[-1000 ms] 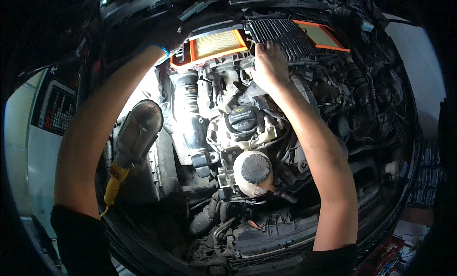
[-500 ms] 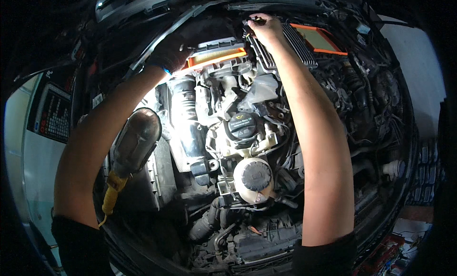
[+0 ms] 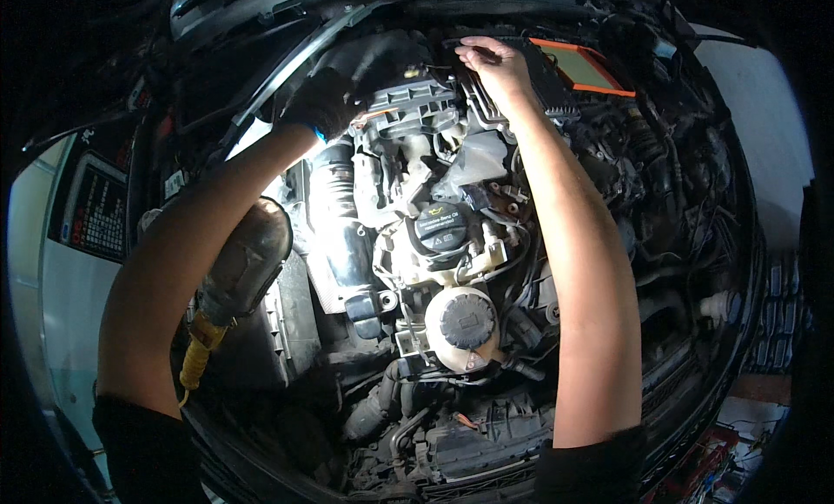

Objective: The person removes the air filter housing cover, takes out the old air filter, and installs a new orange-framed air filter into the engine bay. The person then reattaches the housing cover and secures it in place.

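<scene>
My left hand (image 3: 321,106), in a dark glove with a blue edge at the wrist, is at the left end of a black air filter housing (image 3: 408,100). Its fingers merge with the shadow, so their grip is hidden. Only a thin orange strip of the air filter (image 3: 379,113) shows at the housing's edge. Bare and half curled, my right hand (image 3: 497,68) is over a black ribbed cover (image 3: 543,76), right of the housing. Its fingers are bent round a dark spot; whatever they hold is too dark to make out.
An orange-framed filter (image 3: 584,69) lies at the back right. A caged work lamp (image 3: 248,256) with a yellow handle (image 3: 200,352) shines beside my left forearm. In the middle are a black oil cap (image 3: 441,230) and a round white reservoir (image 3: 465,326). A metal strut (image 3: 300,61) slants at the back left.
The housing's black upper part has come down over the left filter, hiding most of its orange frame and pleats. My right hand has shifted slightly right and nearer; my left hand has moved slightly right.
</scene>
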`<state>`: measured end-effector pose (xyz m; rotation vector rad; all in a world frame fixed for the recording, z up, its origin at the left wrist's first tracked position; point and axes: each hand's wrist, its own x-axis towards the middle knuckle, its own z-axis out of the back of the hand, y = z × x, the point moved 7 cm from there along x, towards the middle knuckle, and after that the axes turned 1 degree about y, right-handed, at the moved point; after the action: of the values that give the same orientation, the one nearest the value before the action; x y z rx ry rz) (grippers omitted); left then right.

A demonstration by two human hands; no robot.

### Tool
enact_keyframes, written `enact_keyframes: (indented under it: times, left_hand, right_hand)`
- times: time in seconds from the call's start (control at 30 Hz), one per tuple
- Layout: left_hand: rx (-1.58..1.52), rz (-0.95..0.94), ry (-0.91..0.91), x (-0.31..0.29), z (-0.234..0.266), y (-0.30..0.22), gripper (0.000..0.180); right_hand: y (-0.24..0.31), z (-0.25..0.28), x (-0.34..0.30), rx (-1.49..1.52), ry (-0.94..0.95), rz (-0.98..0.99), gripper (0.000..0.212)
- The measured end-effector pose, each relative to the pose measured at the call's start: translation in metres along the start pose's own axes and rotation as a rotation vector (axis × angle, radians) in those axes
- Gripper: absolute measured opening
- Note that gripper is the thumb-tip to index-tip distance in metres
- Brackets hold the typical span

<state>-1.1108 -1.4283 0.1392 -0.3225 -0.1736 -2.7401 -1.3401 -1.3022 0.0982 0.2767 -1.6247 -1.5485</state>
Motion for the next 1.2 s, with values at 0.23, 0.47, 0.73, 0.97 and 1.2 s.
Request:
enact_keyframes:
  times: [0.23, 0.47, 0.73, 0.97, 1.2]
  left_hand:
    - [0.024, -0.035, 0.043, 0.008, -0.005, 0.006, 0.047]
    - [-0.021, -0.032, 0.052, 0.017, -0.002, 0.018, 0.032]
    - [0.234, -0.101, -0.014, 0.051, 0.028, 0.072, 0.035]
    - [0.396, -0.425, -0.157, 0.056, 0.051, 0.033, 0.030]
    - [0.851, -0.468, -0.107, 0.038, 0.056, -0.005, 0.029]
  right_hand:
    - [0.016, -0.004, -0.035, -0.335, 0.284, 0.055, 0.028]
    - [0.050, -0.008, -0.053, -0.326, 0.302, -0.102, 0.039]
    - [0.031, -0.018, -0.033, 0.169, 0.044, -0.100, 0.044]
    - [0.024, -0.012, -0.027, 0.356, 0.011, -0.016, 0.036]
    - [0.024, -0.011, -0.028, 0.292, -0.002, -0.033, 0.033]
